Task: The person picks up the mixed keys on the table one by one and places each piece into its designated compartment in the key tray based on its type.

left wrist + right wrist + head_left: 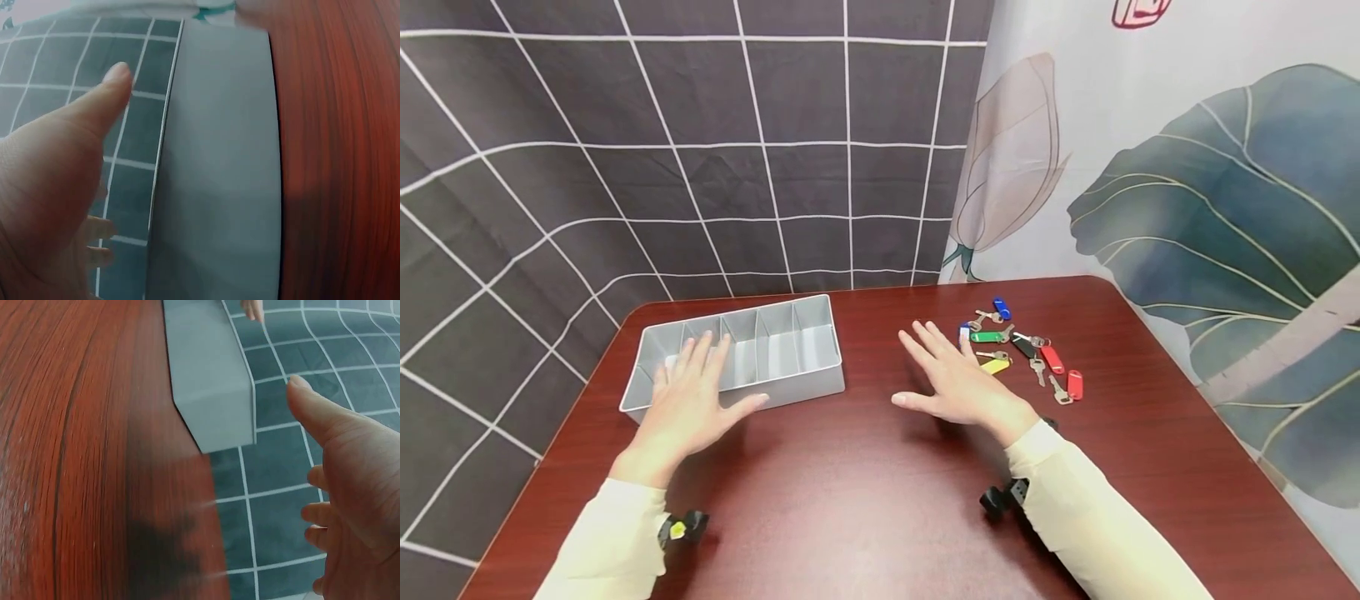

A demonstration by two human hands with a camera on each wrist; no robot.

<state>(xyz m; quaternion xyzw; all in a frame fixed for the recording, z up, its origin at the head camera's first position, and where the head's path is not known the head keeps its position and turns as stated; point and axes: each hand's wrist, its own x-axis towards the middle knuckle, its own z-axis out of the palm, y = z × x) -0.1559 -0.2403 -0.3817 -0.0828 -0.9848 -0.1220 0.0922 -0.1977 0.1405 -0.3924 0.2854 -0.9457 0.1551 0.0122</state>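
Observation:
My left hand (688,404) hovers over the left front part of a grey divided tray (797,387), fingers spread and holding nothing. In the left wrist view its thumb points up beside the tray's long side wall (219,162). To the right, my right hand (958,383) is held above the table with fingers extended, just left of a group of keys with coloured tags. Among these are a green tag (987,337), a yellow tag (995,367), a black tag (1023,346), a blue tag (1002,308) and red tags (1075,385). The right hand's fingers overlap the nearest tags in the head view.
The tray stands at the back left of a reddish-brown table (865,500), with thin walls splitting it into several compartments. A dark grid-patterned curtain (797,183) hangs behind, and a floral curtain (1150,208) hangs at the right. Both wrists carry small black cameras.

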